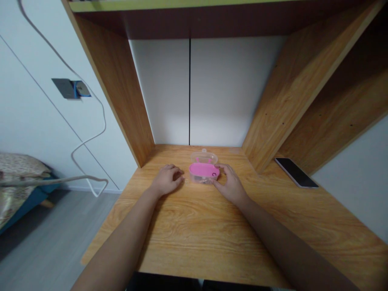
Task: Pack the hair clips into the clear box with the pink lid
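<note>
A small clear plastic box (200, 178) with a pink inner tray (202, 169) sits on the desk, its clear hinged lid (203, 157) tipped back behind it. A small dark curved mark (214, 174) shows at the tray's right end. My right hand (232, 185) has the box's right end between thumb and fingers. On the other side, my left hand (167, 180) rests on the wood, loosely curled, with a gap between thumb and fingers. Close to its fingertips is a tiny clear bit (185, 180), too small to name.
A phone (296, 172) lies on the wooden desk (194, 234) at the right. Wooden uprights (112, 81) and a shelf (194, 22) frame the space. A white cable (103, 121) hangs at the left, near a wall socket (72, 89). Patterned bedding (21, 169) is at far left.
</note>
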The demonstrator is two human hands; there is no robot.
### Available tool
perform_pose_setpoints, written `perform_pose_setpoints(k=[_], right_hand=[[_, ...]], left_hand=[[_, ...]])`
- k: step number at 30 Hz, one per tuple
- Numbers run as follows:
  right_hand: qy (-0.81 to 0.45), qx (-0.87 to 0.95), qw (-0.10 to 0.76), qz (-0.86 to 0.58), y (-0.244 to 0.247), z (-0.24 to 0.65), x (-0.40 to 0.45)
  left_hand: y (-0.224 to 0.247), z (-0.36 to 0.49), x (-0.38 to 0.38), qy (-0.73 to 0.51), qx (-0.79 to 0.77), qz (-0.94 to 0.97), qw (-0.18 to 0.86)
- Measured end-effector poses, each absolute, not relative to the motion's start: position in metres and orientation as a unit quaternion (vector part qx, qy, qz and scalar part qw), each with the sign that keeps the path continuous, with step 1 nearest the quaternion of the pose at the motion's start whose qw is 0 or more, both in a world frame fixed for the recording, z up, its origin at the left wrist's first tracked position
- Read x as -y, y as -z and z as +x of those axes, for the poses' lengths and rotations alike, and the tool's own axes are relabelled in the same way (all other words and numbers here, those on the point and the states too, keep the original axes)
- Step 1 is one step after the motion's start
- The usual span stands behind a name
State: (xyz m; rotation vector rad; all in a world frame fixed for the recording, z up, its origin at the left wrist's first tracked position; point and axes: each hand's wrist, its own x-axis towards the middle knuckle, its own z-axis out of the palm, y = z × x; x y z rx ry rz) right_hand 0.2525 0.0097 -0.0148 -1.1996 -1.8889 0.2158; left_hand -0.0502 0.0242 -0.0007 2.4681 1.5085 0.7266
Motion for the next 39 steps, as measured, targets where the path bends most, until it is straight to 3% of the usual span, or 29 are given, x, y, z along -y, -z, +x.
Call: perform_pose_setpoints(k=[39], right_hand=[[-0.066, 0.747, 0.468, -0.467, 0.005, 0.25, -0.003]], left_hand=[[0.01, -0.043, -0.025, -0.224, -0.533, 0.814, 0.063]])
